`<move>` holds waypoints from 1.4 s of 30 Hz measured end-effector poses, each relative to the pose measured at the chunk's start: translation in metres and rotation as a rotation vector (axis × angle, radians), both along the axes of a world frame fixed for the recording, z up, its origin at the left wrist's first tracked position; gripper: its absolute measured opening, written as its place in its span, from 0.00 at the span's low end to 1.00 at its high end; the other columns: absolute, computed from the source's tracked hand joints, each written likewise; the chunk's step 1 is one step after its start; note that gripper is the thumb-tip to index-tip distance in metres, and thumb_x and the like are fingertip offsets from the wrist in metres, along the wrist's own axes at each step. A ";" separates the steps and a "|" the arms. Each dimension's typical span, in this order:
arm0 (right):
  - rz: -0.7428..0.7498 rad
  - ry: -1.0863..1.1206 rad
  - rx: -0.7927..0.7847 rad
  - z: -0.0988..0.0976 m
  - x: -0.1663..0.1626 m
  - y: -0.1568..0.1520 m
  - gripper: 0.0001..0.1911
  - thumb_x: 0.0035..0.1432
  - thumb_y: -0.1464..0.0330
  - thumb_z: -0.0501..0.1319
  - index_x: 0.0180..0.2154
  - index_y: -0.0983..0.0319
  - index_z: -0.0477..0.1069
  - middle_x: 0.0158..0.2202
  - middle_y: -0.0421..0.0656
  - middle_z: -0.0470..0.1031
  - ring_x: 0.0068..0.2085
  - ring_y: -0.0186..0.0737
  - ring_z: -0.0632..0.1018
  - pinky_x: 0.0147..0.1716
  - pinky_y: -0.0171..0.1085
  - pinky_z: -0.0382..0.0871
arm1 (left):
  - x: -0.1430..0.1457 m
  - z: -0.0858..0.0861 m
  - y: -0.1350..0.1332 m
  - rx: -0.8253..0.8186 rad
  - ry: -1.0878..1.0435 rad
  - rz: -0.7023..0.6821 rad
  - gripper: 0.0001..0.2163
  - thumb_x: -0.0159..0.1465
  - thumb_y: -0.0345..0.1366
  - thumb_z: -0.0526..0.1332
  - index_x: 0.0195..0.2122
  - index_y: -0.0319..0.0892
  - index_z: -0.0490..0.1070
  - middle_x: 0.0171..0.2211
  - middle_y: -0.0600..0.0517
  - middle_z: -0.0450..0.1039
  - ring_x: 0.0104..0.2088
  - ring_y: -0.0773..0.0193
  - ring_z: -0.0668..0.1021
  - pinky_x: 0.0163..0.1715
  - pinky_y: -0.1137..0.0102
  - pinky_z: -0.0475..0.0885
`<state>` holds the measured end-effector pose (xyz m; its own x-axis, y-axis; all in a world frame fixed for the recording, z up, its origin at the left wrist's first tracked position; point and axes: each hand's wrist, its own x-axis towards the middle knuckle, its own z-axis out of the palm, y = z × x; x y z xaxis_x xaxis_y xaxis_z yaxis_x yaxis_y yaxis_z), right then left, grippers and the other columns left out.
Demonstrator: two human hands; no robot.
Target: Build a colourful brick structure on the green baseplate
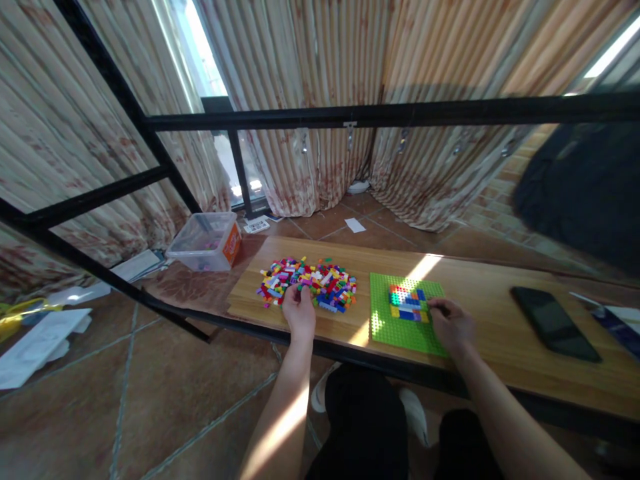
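Note:
A loose pile of small colourful toy bricks [333, 283] lies on the wooden board. Over the pile's near side is my left hand [299, 312], its fingers drawn together. A dark green bit shows at the fingertips; whether it is held or lies in the pile is unclear. To the right, a green studded baseplate [400, 337] carries a flat patch of joined bricks [407, 305] in red, blue, white and yellow. My right hand [454, 325] touches the right side of that patch with thumb and finger pinched, hiding whatever is between them.
A black phone [555, 323] lies at the right of the wooden board [480, 287]. A clear plastic box [200, 243] with an orange label stands at the far left. A black metal rail [280, 120] crosses behind, before curtains. Papers lie on the tiled floor.

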<state>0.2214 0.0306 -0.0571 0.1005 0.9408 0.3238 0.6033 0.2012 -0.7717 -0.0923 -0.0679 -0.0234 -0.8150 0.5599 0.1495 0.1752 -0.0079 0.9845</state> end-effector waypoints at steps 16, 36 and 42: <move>0.669 0.226 0.129 0.089 -0.097 -0.054 0.13 0.62 0.64 0.57 0.46 0.55 0.76 0.41 0.45 0.78 0.41 0.42 0.77 0.43 0.42 0.70 | 0.071 0.067 0.019 -0.250 -0.140 -0.606 0.06 0.59 0.38 0.60 0.31 0.42 0.68 0.21 0.54 0.74 0.20 0.64 0.77 0.18 0.73 0.68; 0.521 0.681 -0.289 0.072 -0.106 -0.034 0.21 0.55 0.52 0.62 0.36 0.63 0.77 0.23 0.40 0.72 0.27 0.35 0.72 0.29 0.36 0.68 | 0.068 0.062 0.033 -0.337 -0.778 -0.752 0.06 0.61 0.33 0.61 0.29 0.36 0.75 0.26 0.48 0.77 0.24 0.70 0.78 0.22 0.78 0.71; 0.454 0.699 -0.331 0.074 -0.108 -0.034 0.22 0.51 0.53 0.64 0.36 0.66 0.76 0.20 0.37 0.68 0.22 0.31 0.67 0.23 0.34 0.61 | 0.068 0.067 0.029 -0.333 -0.718 -0.820 0.08 0.55 0.36 0.66 0.32 0.38 0.74 0.27 0.51 0.76 0.25 0.69 0.77 0.20 0.78 0.68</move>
<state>0.1137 -0.0036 0.0164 -0.2311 0.9724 0.0331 -0.1095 0.0078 -0.9940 -0.0245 -0.0389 0.0432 -0.0226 0.8879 -0.4595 -0.3671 0.4201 0.8299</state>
